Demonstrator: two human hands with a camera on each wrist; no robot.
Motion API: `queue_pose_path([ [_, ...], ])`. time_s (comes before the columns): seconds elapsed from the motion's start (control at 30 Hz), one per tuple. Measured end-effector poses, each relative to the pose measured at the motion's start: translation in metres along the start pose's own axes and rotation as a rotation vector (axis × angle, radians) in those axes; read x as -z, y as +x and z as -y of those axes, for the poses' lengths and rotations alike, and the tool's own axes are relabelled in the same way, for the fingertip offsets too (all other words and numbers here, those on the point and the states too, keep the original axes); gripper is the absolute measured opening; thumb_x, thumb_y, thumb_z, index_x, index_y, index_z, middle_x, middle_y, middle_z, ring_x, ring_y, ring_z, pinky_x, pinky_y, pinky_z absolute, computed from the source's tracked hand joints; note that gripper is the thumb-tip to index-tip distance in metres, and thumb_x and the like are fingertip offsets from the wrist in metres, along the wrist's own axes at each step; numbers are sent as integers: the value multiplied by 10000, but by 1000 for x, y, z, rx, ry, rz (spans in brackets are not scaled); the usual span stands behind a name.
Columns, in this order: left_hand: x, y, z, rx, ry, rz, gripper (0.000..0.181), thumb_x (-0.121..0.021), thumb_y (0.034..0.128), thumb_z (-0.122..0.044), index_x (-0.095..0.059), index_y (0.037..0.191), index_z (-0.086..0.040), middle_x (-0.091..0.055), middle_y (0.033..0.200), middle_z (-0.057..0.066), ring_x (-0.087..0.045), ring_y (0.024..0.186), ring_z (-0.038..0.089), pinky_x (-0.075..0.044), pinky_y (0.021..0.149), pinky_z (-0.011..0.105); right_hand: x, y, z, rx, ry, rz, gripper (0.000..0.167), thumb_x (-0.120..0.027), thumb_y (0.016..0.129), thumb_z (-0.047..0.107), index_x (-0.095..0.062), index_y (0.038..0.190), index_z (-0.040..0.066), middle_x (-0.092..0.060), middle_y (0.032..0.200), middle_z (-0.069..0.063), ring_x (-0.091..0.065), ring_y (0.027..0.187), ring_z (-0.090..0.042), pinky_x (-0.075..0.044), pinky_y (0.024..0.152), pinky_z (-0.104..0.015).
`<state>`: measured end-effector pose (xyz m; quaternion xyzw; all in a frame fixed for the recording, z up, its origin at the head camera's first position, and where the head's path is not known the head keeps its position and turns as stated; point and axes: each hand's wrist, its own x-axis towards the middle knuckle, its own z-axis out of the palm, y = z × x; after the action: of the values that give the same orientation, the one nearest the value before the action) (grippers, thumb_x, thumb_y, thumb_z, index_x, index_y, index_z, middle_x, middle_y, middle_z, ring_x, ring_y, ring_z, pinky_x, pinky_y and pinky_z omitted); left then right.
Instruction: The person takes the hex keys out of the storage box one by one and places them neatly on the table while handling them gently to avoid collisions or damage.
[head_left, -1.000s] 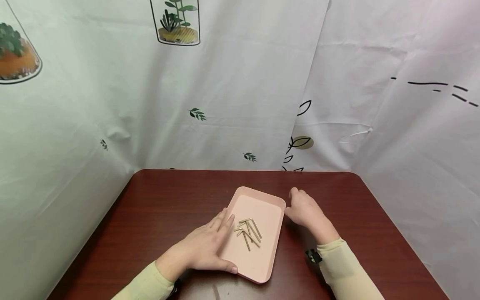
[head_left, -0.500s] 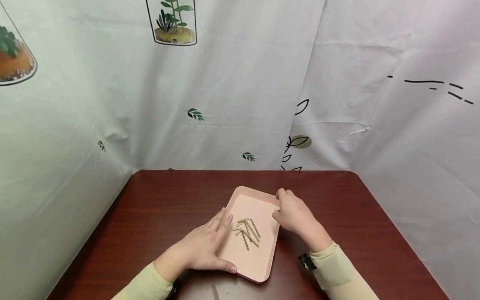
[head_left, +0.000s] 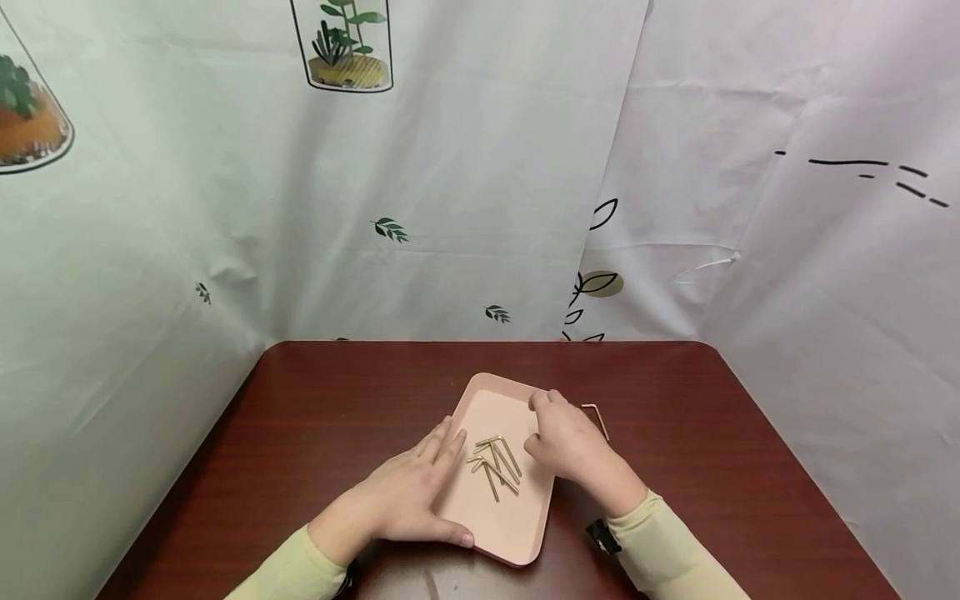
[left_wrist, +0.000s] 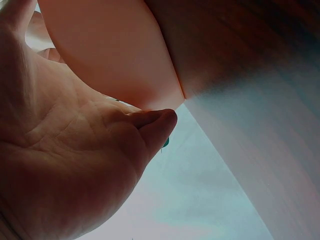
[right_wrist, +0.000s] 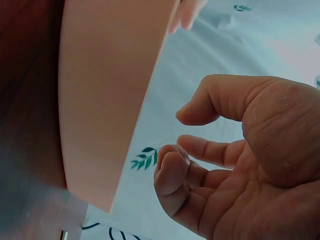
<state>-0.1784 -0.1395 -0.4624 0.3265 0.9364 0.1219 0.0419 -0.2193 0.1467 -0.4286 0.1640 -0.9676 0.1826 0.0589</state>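
Observation:
Several gold L-shaped hex keys lie in a loose cluster inside the pink rectangular tray. My left hand rests along the tray's left side, fingers extended and thumb at the near edge; the left wrist view shows the hand against the tray's outer wall. Above the tray's right part is my right hand. In the right wrist view its thumb and fingers are loosely bent with a gap between them, holding nothing. One more gold hex key lies on the table just beyond that hand, partly hidden by it.
The dark red-brown table has rounded far corners. White curtains with plant prints hang behind it and at both sides.
My right hand has moved left, from beside the tray's right edge to above its inside. A hex key on the table to the right has come into view. The left hand stays.

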Motion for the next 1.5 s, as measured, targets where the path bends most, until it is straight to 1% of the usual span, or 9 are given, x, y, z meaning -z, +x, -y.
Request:
queue_pose_path([
  [0.1, 0, 0, 0, -5, 5, -1, 1397, -722, 810, -928, -261, 1756, -9, -146, 1814, 305, -261, 1666, 442, -472, 1195, 567, -5, -2, 3, 28, 8, -14, 375, -721, 794, 29, -639, 1159, 15, -654, 1116, -175, -658, 900, -331, -570, 807, -500],
  [0.23, 1, 0, 0, -12, 11, -7, 1400, -714, 811, -935, -266, 1752, -1, -159, 1808, 314, -269, 1663, 443, -477, 1190, 564, -12, -4, 6, 49, 17, -19, 399, -744, 774, 19, -629, 1156, 32, -640, 1107, -173, -623, 776, -284, -565, 720, -467],
  [0.3, 0, 0, 0, -15, 15, -8, 1404, -706, 811, -942, -265, 1751, 3, -165, 1806, 317, -271, 1662, 444, -480, 1189, 563, -15, -4, 7, 62, 25, -20, 416, -747, 774, 8, -623, 1170, 27, -635, 1088, -163, -609, 746, -262, -559, 696, -454],
  [0.4, 0, 0, 0, -16, 16, -9, 1408, -696, 811, -950, -266, 1749, 7, -171, 1804, 318, -272, 1661, 450, -483, 1185, 563, -20, -4, 9, 86, 24, -20, 434, -758, 776, 11, -630, 1191, 12, -636, 1057, -160, -631, 789, -287, -561, 717, -468],
  [0.53, 0, 1, 0, -15, 20, -10, 1410, -689, 810, -956, -268, 1748, 9, -174, 1803, 320, -271, 1660, 453, -480, 1188, 563, -25, -5, 10, 107, 12, -3, 419, -775, 787, 25, -649, 1187, 6, -632, 1030, -157, -667, 855, -341, -564, 750, -499],
  [0.73, -1, 1, 1, -17, 25, -12, 1408, -688, 812, -955, -268, 1748, 9, -175, 1802, 321, -269, 1661, 454, -479, 1188, 568, -29, -4, 10, 97, 22, 24, 385, -760, 789, 0, -649, 1158, 11, -600, 997, -139, -647, 791, -320, -553, 703, -495],
  [0.9, -1, 0, 1, -15, 24, -11, 1406, -700, 811, -946, -266, 1749, 8, -174, 1803, 320, -266, 1662, 453, -477, 1190, 569, -33, -3, 10, 92, 16, 59, 367, -768, 806, 16, -654, 1155, 26, -585, 965, -115, -628, 759, -287, -548, 676, -482],
  [1.2, 0, 1, 0, -16, 23, -7, 1408, -696, 812, -949, -263, 1749, 9, -167, 1806, 315, -252, 1670, 438, -466, 1203, 558, -40, -3, 8, 145, -14, 70, 301, -773, 791, 9, -634, 1057, 38, -547, 899, -94, -583, 691, -263, -535, 658, -468],
  [1.5, 0, 1, 0, -16, 22, -6, 1408, -698, 812, -947, -260, 1751, 7, -162, 1805, 319, -257, 1666, 446, -469, 1199, 560, -41, -2, 6, 159, -24, 84, 284, -772, 784, 5, -605, 1007, 62, -528, 868, -78, -559, 675, -242, -517, 642, -444],
])
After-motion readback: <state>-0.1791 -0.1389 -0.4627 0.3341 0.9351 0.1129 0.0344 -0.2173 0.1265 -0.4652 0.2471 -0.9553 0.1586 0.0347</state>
